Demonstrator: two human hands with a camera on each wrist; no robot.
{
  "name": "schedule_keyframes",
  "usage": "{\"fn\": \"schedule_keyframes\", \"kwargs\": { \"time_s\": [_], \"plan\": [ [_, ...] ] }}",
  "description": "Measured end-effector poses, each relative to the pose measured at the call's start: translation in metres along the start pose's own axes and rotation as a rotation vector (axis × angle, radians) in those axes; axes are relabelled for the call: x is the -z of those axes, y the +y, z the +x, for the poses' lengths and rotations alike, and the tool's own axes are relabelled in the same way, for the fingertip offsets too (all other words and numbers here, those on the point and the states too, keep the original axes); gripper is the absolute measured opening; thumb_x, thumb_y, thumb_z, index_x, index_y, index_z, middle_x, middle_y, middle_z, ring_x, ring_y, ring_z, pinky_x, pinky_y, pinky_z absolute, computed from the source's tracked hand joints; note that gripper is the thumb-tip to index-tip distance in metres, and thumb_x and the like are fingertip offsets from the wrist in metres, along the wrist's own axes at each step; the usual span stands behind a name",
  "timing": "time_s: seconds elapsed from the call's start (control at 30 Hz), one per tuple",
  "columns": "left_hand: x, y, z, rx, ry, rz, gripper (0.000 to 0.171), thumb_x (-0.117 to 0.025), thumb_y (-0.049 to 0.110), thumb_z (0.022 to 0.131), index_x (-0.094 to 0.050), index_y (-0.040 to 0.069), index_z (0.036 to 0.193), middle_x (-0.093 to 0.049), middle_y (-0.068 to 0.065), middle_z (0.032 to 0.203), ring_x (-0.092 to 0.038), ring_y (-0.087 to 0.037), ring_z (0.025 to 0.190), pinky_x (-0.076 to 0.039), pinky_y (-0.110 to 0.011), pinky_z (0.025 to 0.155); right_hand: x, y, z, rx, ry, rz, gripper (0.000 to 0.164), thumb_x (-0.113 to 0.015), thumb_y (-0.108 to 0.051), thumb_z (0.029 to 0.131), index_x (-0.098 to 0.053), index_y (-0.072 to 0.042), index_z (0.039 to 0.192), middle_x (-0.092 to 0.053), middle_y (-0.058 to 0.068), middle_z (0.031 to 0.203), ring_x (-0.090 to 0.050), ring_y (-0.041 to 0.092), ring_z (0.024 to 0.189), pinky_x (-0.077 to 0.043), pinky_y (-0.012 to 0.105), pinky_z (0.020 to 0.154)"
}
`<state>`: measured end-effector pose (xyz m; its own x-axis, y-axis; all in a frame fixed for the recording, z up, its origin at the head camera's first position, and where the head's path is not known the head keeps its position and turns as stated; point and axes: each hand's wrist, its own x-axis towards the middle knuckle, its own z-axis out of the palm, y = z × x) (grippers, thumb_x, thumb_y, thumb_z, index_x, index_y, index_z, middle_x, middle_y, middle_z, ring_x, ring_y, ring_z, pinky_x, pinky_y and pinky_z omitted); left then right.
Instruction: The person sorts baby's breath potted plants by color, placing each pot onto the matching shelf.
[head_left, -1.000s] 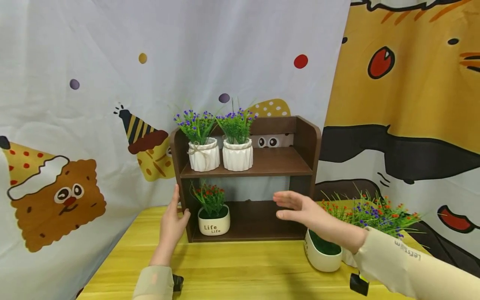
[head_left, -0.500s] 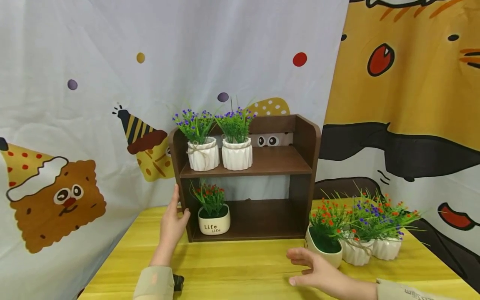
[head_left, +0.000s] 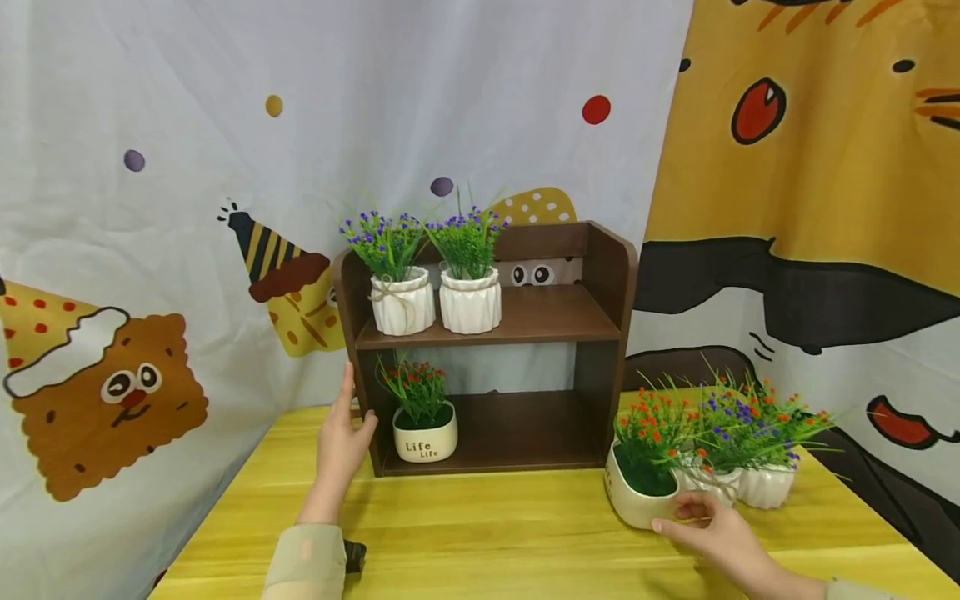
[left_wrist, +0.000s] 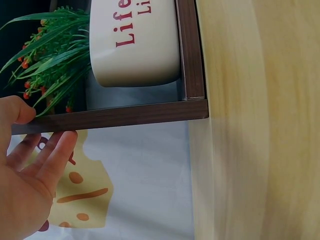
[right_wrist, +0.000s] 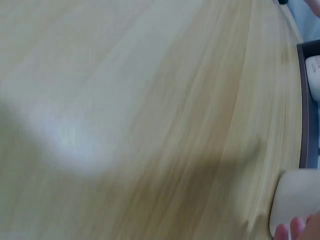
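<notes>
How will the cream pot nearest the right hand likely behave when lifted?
The cream pot looks smooth, so it may be slightly slippery against the right hand. Its squat, wide body suggests little tendency to tip if pushed. Its orange-red flowers look light and flexible, and may brush the purple flowers beside them.

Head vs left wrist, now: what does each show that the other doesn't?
Head only: the right hand at a cream pot on the table, white pots beside that, and two purple-flowered pots on the upper shelf.
Left wrist only: three separate fingers at the side panel's outer face.
Both: left hand, brown unit, red-flowered Life pot, table, cartoon curtain.
</notes>
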<state>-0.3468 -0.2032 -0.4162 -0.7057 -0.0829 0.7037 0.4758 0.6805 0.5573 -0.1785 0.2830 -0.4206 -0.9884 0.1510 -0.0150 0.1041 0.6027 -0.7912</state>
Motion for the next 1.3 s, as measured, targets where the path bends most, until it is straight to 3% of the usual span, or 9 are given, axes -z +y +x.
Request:
{"fn": "schedule_keyframes", "kwargs": {
  "time_s": [0.17, 0.33, 0.5, 0.77, 0.9, 1.07, 1.3],
  "plan": [
    [0.001, 0.000, 0.001, 0.003, 0.001, -0.003, 0.093, -0.065, -0.002, 0.084, -0.017, 0.030, 0.157, -0.052, -0.024, 0.136, -0.061, -0.038, 0.101, -0.048, -0.040, 0.059, 0.007, 0.005, 0.008, 0.027, 0.069, -0.068, 0.075, -0.078, -0.032, 0.081, -0.044, 0.016, 0.126, -0.059, 0.022, 0.109, -0.062, 0.029, 0.095, -0.051, 0.030, 0.076],
    [0.001, 0.001, 0.001, 0.003, -0.006, 0.000, 0.094, -0.065, -0.002, 0.084, -0.016, 0.031, 0.157, -0.051, -0.023, 0.137, -0.063, -0.037, 0.097, -0.048, -0.037, 0.057, 0.002, 0.006, 0.013, 0.041, 0.039, -0.081, 0.087, -0.077, -0.037, 0.082, -0.035, 0.017, 0.136, -0.050, 0.036, 0.126, -0.056, 0.045, 0.110, -0.049, 0.046, 0.089],
    [0.001, 0.003, 0.001, -0.001, -0.012, -0.007, 0.094, -0.066, -0.001, 0.084, -0.016, 0.031, 0.157, -0.052, -0.023, 0.136, -0.063, -0.038, 0.097, -0.052, -0.044, 0.063, -0.009, 0.003, 0.018, 0.056, 0.031, -0.054, 0.095, -0.077, -0.034, 0.083, -0.026, 0.023, 0.138, -0.036, 0.044, 0.135, -0.046, 0.052, 0.121, -0.044, 0.051, 0.097],
    [0.002, 0.003, 0.001, 0.005, -0.014, -0.015, 0.092, -0.066, -0.003, 0.084, -0.018, 0.027, 0.157, -0.051, -0.024, 0.137, -0.063, -0.040, 0.098, -0.052, -0.045, 0.064, -0.027, 0.001, 0.025, 0.073, 0.098, -0.064, 0.101, -0.079, -0.035, 0.080, -0.021, 0.024, 0.138, -0.036, 0.045, 0.135, -0.041, 0.053, 0.124, -0.037, 0.057, 0.101],
    [0.003, 0.002, 0.000, 0.001, -0.013, -0.003, 0.093, -0.066, -0.002, 0.084, -0.017, 0.028, 0.157, -0.051, -0.024, 0.137, -0.062, -0.039, 0.101, -0.052, -0.046, 0.064, -0.038, 0.001, 0.031, 0.042, 0.119, -0.054, 0.108, -0.080, -0.038, 0.078, -0.016, 0.024, 0.139, -0.030, 0.048, 0.136, -0.037, 0.057, 0.123, -0.034, 0.061, 0.102],
    [0.001, 0.002, -0.002, -0.009, -0.007, 0.005, 0.094, -0.067, -0.002, 0.083, -0.018, 0.028, 0.157, -0.051, -0.023, 0.138, -0.061, -0.038, 0.103, -0.050, -0.040, 0.059, -0.050, 0.005, 0.039, -0.006, 0.142, 0.043, 0.114, -0.081, -0.036, 0.077, -0.007, 0.023, 0.141, -0.022, 0.047, 0.141, -0.030, 0.058, 0.127, -0.030, 0.062, 0.104],
    [0.001, 0.003, 0.000, 0.010, -0.019, 0.005, 0.094, -0.066, -0.001, 0.085, -0.015, 0.031, 0.157, -0.050, -0.022, 0.138, -0.062, -0.038, 0.100, -0.050, -0.038, 0.057, -0.053, 0.007, 0.044, -0.027, 0.183, 0.080, 0.114, -0.083, -0.036, 0.075, -0.008, 0.019, 0.143, -0.028, 0.045, 0.139, -0.034, 0.057, 0.125, -0.032, 0.061, 0.103]
  ]
}}
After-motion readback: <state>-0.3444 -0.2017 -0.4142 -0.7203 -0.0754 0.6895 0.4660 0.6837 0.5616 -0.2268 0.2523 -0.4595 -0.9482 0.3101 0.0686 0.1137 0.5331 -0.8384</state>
